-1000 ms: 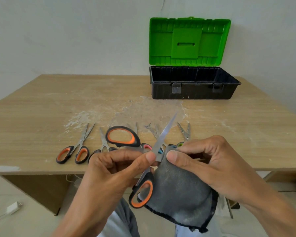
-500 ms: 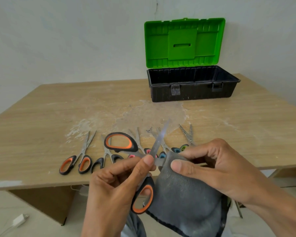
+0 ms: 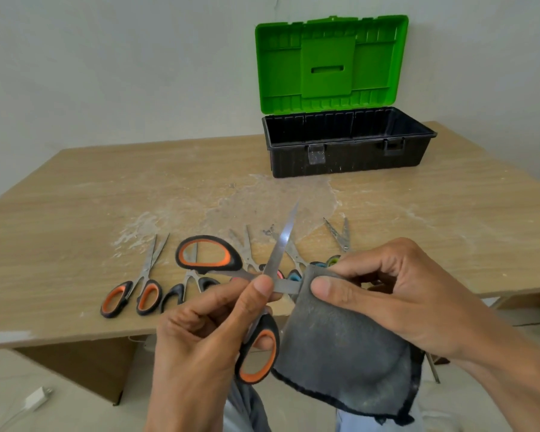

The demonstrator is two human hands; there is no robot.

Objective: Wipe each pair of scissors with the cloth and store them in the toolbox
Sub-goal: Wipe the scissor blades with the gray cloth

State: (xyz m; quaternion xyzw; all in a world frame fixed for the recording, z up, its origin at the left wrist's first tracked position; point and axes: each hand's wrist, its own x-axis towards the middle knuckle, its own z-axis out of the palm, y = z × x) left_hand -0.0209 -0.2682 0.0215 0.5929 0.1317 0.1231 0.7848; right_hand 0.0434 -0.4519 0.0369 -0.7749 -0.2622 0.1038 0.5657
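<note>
Tightly: L hand (image 3: 200, 332) on scissors (image 3: 282, 247), R hand (image 3: 387, 291) on cloth (image 3: 340, 353).

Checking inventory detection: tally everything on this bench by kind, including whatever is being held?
Held scissors: 1
Loose scissors: 5
Cloth: 1
Toolbox: 1
Total: 8

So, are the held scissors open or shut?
Open: one blade of the scissors points up, the other runs sideways into the cloth in the right hand.
</note>
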